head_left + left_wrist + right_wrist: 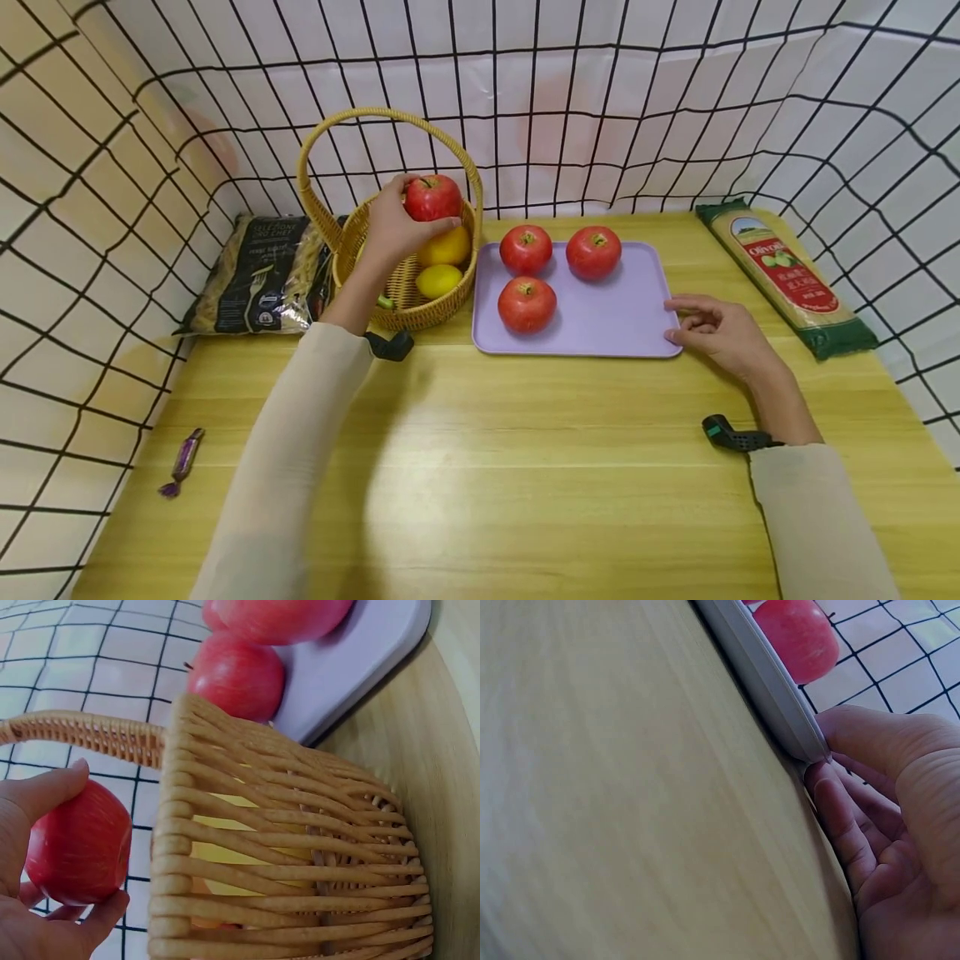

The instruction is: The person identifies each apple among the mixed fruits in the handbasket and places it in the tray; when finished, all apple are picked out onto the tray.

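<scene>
My left hand (395, 221) grips a red apple (433, 197) above the wicker basket (420, 317). In the left wrist view the thumb and fingers curl round that apple (82, 844), beside the basket's rim. A lemon (438, 282) and a larger yellow fruit (446, 246) lie inside the basket. My right hand (716, 333) pinches the right edge of the lilac tray (607, 321); the right wrist view has the thumb on top and fingers at the underside. On the tray sit three red apples, at back left (526, 249), back right (593, 252) and front left (527, 305).
Left of the basket lies a black pasta bag (258, 275). A long noodle packet (787, 275) lies at the right. A purple wrapped candy (182, 462) is near the table's left edge. Black-gridded white cloth (517, 100) walls the back and sides.
</scene>
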`<state>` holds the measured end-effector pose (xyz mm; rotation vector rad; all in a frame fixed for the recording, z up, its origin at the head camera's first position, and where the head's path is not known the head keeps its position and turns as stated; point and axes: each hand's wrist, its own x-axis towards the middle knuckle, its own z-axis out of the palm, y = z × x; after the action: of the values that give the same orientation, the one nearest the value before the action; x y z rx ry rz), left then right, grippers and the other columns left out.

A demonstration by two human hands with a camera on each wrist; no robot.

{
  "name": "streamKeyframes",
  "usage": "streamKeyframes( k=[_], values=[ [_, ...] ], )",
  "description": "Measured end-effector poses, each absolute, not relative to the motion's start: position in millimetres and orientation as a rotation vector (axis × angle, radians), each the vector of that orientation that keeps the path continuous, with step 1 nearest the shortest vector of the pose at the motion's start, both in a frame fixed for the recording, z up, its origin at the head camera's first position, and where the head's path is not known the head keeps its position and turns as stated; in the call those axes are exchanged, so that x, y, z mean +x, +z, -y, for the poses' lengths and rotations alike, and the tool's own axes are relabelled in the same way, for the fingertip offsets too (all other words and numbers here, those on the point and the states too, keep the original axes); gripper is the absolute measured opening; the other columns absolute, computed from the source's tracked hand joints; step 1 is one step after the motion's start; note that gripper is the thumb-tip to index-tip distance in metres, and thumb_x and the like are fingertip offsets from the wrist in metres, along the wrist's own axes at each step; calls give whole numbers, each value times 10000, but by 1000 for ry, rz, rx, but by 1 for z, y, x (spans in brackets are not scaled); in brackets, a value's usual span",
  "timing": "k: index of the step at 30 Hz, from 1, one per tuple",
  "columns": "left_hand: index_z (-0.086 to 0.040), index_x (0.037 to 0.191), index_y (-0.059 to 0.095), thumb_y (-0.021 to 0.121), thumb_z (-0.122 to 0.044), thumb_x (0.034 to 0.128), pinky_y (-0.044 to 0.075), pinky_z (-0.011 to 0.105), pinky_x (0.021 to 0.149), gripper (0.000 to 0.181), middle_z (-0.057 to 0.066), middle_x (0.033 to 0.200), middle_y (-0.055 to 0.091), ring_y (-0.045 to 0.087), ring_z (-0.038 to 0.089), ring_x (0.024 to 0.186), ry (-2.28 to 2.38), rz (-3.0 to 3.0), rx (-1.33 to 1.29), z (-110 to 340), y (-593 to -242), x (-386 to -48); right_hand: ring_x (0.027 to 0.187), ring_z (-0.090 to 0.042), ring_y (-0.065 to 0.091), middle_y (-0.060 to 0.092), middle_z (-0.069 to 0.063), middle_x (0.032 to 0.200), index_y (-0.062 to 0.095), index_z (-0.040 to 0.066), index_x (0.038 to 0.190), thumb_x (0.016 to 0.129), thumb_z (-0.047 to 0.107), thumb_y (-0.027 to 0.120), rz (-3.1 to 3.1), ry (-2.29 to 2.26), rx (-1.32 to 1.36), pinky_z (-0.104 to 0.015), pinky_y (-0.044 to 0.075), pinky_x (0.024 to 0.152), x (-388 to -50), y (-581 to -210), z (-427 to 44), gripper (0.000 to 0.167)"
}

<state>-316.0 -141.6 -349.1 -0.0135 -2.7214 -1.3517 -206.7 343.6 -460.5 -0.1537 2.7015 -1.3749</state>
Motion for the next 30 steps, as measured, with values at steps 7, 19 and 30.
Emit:
streamKeyframes(
  k=[7,19,30],
  values=[
    [-229,1560,373,873,-542,756,503,369,1102,997,25,1568,459,522,206,1360,-1407,2689,-41,146,-345,-300,742,-45,589,694,68,877,610,-12,1384,929,189,786,-2706,-1381,-151,-137,503,658,-206,-459,-344,528],
    [-243,1441,498,931,-431,718,562,399,997,863,-13,1418,559,562,191,1246,-1561,2551,-236,137,-352,-259,753,-52,590,687,45,895,595,-25,1396,937,187,775,-2692,-1365,-134,-141,508,667,-207,-459,-340,537],
    [-246,1463,510,937,-426,716,587,336,941,879,-55,1387,589,627,142,1161,-1640,2568,-629,78,-355,-227,755,-33,592,690,49,894,615,2,1387,925,203,791,-2711,-1362,-124,-128,508,670,-207,-461,-342,533]
  ],
)
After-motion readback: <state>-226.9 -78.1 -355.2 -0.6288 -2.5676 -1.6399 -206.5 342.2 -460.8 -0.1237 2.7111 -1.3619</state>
